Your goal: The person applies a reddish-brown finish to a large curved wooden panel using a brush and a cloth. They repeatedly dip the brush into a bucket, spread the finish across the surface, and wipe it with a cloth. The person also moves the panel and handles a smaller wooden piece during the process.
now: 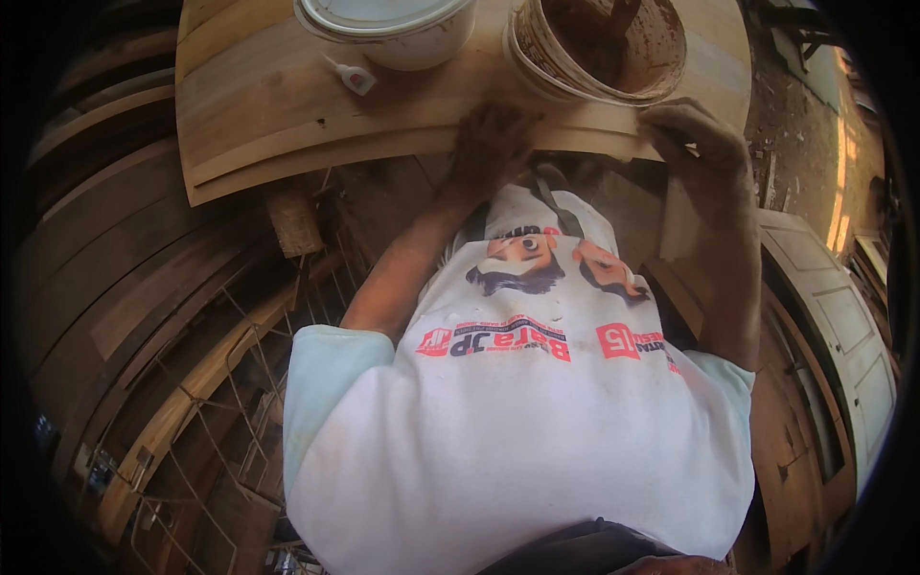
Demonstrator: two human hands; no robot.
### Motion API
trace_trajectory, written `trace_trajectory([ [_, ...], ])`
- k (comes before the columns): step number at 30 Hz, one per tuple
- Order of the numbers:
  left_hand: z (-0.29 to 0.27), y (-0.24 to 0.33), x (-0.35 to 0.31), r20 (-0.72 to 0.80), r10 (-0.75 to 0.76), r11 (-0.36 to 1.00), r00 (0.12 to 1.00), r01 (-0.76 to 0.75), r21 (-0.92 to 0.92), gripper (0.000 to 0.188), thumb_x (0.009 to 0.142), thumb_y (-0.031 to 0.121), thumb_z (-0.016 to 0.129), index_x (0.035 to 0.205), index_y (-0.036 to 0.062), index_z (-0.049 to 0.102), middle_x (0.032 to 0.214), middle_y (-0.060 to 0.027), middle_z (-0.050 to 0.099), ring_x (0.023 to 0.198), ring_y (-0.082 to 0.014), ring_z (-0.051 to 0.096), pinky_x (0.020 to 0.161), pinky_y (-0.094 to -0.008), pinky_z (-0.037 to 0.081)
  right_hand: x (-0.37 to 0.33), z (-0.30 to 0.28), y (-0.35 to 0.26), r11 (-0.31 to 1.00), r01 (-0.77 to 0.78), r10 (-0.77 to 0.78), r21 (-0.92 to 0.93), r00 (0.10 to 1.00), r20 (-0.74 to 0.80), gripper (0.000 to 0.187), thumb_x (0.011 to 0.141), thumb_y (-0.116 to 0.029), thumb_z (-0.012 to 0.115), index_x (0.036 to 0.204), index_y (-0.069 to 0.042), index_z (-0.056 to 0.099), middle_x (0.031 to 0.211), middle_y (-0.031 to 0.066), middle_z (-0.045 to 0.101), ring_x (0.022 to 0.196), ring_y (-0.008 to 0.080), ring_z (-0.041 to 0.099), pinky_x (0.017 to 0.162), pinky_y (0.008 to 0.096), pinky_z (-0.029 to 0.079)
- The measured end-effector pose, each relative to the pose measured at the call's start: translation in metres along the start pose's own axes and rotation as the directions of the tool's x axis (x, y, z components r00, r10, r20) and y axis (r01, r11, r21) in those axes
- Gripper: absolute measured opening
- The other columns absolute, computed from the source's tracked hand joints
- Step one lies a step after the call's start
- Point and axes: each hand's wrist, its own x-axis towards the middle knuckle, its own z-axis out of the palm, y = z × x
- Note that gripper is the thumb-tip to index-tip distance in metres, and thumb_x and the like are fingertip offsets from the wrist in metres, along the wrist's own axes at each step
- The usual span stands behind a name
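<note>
our left hand (pixel 494 139) over the table's (pixel 278 105) near edge, too dark to tell if it's spread, right hand (pixel 704 139) bent at the wrist, fingers curled, can't tell if pinching anything, mucky bucket (pixel 661 53) just beside it, toward the table's right end

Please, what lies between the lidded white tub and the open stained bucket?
In the head view, only bare wooden tabletop shows between the white tub and the stained bucket.
</note>
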Motion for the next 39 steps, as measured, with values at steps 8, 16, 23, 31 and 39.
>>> trace_trajectory([
  [8, 0.004, -0.003, -0.002, -0.029, 0.055, 0.997, 0.998, -0.053, 0.062, 0.051, 0.084, 0.021, 0.074, 0.134, 0.0215, 0.066, 0.126, -0.0080, 0.059, 0.119, -0.0295, 0.054, 0.103, -0.0488, 0.041, 0.001, 0.109, 0.103, 0.943, 0.136, -0.129, -0.304, 0.991, 0.042, 0.022, 0.089, -0.014, 0.074, 0.106, 0.001, 0.071, 0.110, 0.0137, 0.070, 0.099, 0.0299, 0.068, 0.087, 0.0362, 0.056],
  [16, 0.009, -0.005, -0.004, -0.096, 0.017, 1.000, 0.995, -0.018, -0.011, 0.045, 0.084, 0.022, 0.073, 0.129, 0.0227, 0.070, 0.124, -0.0061, 0.065, 0.120, -0.0287, 0.056, 0.105, -0.0486, 0.041, 0.023, 0.146, 0.128, 0.809, 0.298, -0.288, -0.507, 0.952, 0.099, 0.037, 0.075, -0.019, 0.075, 0.107, -0.001, 0.068, 0.110, 0.0167, 0.068, 0.105, 0.0360, 0.064, 0.090, 0.0440, 0.054],
  [23, 0.014, -0.012, -0.007, -0.003, 0.056, 0.994, 0.998, -0.056, -0.095, 0.050, 0.079, 0.025, 0.071, 0.129, 0.0176, 0.065, 0.123, -0.0072, 0.064, 0.120, -0.0280, 0.056, 0.103, -0.0497, 0.042, 0.021, 0.151, 0.137, 0.734, 0.303, -0.292, -0.608, 0.949, 0.119, 0.036, 0.078, -0.019, 0.073, 0.111, -0.003, 0.070, 0.108, 0.0137, 0.070, 0.099, 0.0328, 0.068, 0.086, 0.0427, 0.056],
  [31, 0.014, -0.002, -0.007, 0.045, -0.018, 1.000, 0.999, 0.018, -0.012, 0.054, 0.082, 0.029, 0.070, 0.133, 0.0145, 0.060, 0.134, -0.0112, 0.056, 0.128, -0.0320, 0.051, 0.106, -0.0530, 0.040, 0.018, 0.152, 0.151, 0.801, 0.261, -0.285, -0.539, 0.958, 0.039, 0.025, 0.077, -0.012, 0.071, 0.101, -0.007, 0.071, 0.103, 0.0110, 0.070, 0.097, 0.0324, 0.066, 0.083, 0.0435, 0.056],
  [39, 0.010, -0.006, -0.008, 0.049, -0.016, 0.998, 0.999, 0.019, -0.058, 0.055, 0.085, 0.024, 0.071, 0.138, 0.0148, 0.057, 0.137, -0.0114, 0.054, 0.130, -0.0360, 0.048, 0.108, -0.0536, 0.039, 0.011, 0.147, 0.132, 0.937, -0.018, -0.027, -0.348, 0.992, -0.125, 0.017, 0.092, -0.009, 0.062, 0.105, -0.003, 0.072, 0.101, 0.0157, 0.071, 0.093, 0.0319, 0.069, 0.082, 0.0409, 0.056],
])
